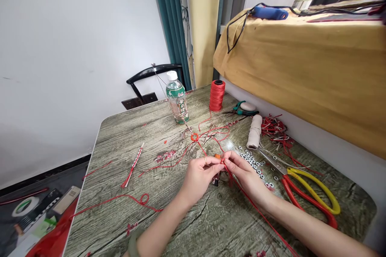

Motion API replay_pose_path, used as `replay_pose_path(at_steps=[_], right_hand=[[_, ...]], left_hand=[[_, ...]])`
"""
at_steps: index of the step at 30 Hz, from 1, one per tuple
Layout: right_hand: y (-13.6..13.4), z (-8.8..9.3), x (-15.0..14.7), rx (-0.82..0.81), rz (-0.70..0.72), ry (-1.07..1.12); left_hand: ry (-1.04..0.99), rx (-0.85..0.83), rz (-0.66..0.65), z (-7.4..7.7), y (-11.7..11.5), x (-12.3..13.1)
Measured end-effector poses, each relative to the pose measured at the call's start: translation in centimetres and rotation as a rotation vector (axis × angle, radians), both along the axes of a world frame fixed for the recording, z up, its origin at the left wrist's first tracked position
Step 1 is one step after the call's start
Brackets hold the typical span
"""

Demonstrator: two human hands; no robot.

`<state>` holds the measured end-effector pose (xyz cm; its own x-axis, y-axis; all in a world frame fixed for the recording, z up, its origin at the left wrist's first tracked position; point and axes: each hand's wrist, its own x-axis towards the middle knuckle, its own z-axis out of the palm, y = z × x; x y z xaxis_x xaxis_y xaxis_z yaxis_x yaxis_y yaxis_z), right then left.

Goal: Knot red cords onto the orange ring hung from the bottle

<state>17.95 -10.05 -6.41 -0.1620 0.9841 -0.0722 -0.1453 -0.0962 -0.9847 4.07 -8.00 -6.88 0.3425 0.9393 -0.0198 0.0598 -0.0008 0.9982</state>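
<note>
Hands (222, 168) amid washers (253, 160), scissors (307, 186)

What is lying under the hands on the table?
Under the left hand and right hand lies an orange-and-dark object, mostly covered, so its kind is unclear. Red cord runs beneath the right wrist.

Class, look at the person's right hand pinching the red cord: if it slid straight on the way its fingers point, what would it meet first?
The right hand points left towards the left hand; their fingertips nearly touch at the thin red cord, so it would most likely meet the left hand's fingers first.
</note>
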Motion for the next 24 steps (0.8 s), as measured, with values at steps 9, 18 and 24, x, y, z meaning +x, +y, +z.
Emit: replay_pose_path(at_steps=[9,18,24], right_hand=[[0.4,0.5,-0.3,0.076,-0.045,-0.05],[2.9,1.8,0.2,0.202,0.093,-0.202],[3.0,2.2,0.8,0.247,0.112,-0.199]], left_hand=[[-0.022,0.116,0.191,0.8,-0.2,0.0],[0.044,0.342,0.352,1.9,0.6,-0.3],[0.073,0.385,0.326,1.4,-1.0,0.5]])
